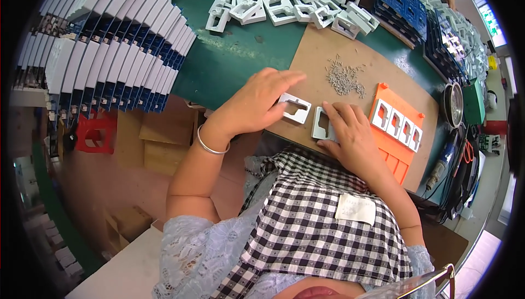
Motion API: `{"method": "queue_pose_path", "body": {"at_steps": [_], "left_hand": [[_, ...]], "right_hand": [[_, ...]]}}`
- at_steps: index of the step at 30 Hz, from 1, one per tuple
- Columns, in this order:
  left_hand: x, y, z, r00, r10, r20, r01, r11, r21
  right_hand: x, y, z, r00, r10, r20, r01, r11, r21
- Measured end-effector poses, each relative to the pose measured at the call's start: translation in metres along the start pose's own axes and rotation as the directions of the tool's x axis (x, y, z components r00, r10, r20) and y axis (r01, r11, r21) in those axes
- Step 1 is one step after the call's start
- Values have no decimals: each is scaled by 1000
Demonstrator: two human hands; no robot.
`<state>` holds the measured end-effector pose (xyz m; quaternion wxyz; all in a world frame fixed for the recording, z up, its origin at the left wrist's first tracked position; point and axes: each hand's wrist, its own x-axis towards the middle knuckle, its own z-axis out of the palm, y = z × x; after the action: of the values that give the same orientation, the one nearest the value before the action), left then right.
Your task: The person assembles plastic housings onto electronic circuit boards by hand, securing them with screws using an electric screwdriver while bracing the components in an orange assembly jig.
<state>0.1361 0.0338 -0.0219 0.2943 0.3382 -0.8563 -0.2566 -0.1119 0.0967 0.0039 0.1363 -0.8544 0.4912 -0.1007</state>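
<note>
Two small white plastic frames lie near the front edge of the brown board. My left hand point(256, 101) is beside the left frame point(300, 114), its thumb at the frame's end and its index finger stretched out past it, above the board. The left hand's other fingers are partly hidden. My right hand point(353, 137) grips the right frame point(318, 126), with fingertips at the far end and thumb at the near end. Right of that hand, an orange tray point(387, 147) holds several similar white frames point(395, 122) in a row. A pile of small grey screws or pins point(344, 77) lies beyond my hands.
The brown board point(306, 53) rests on a green table point(229, 58). Loose white frames point(281, 6) are heaped at the back. Stacked white-and-blue panels point(104, 64) stand at left, blue circuit boards point(402, 6) at back right. A blue power screwdriver point(439, 169) lies at the right edge.
</note>
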Motion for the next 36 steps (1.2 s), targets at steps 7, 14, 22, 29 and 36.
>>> {"method": "queue_pose_path", "body": {"at_steps": [7, 14, 22, 29, 36], "left_hand": [[-1, 12, 2, 967, -35, 251, -19, 978, 209], [12, 10, 13, 951, 68, 302, -31, 992, -125], [42, -32, -34, 977, -88, -194, 151, 928, 341], [76, -113, -52, 874, -325, -362, 482, 481, 732], [61, -74, -41, 876, -319, -362, 318, 946, -65]], "right_hand": [[2, 2, 0, 1000, 3, 10, -3, 1000, 12], [7, -1, 1, 1000, 16, 1, -16, 999, -30], [12, -15, 7, 997, 80, -21, -82, 977, -199], [7, -13, 15, 995, 98, -15, -99, 990, -99], [-9, 0, -1, 993, 10, -118, -3, 998, 62]]}}
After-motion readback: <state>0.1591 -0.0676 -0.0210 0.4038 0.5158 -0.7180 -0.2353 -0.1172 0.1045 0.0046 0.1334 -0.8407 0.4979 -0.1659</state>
